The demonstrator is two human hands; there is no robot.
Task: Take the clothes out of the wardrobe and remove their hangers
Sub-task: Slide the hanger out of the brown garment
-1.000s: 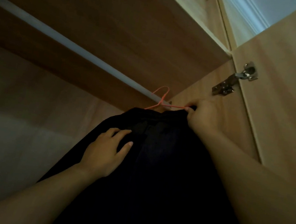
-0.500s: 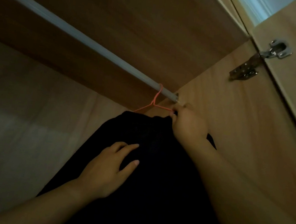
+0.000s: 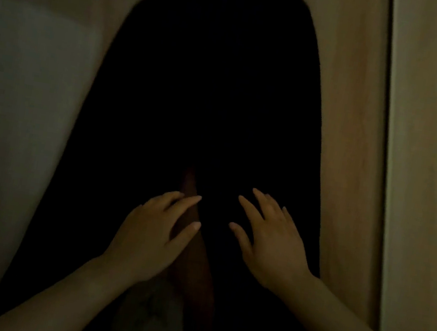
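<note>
Dim inside the wardrobe, looking down the length of a hanging black garment [image 3: 209, 92]. Fills the middle of the view, narrow near the top edge and widening toward the bottom, so dark that folds and seams cannot be made out. Top of it cut off by the upper edge; hanger out of sight.

Left hand [image 3: 148, 237] low and left of centre, fingers spread, palm toward the cloth, fingertips at the inner edge of the left half of the garment. Gripping nothing; whether touching the fabric or just over it, cannot tell.

Right hand [image 3: 270, 245] just beside it to the right, also splayed wide, fingers fanned up and left over the right half of the garment. Pinching nothing either. A narrow gap of dark cloth between the two hands.

Between them, a slim brownish wedge [image 3: 192, 270] showing through a split in the garment, starting above the left fingertips and broadening downward. Below that, something pale and patterned [image 3: 150, 315], too murky to identify.

Left of the garment, the pale back panel of the wardrobe [image 3: 20, 105], lighter lower down, shaded near the top. To the right, a tan wooden side wall [image 3: 352, 129], and beyond it a lighter door edge [image 3: 434, 171] running down the right side of the view.

Both forearms bare, rising from the lower corners.
</note>
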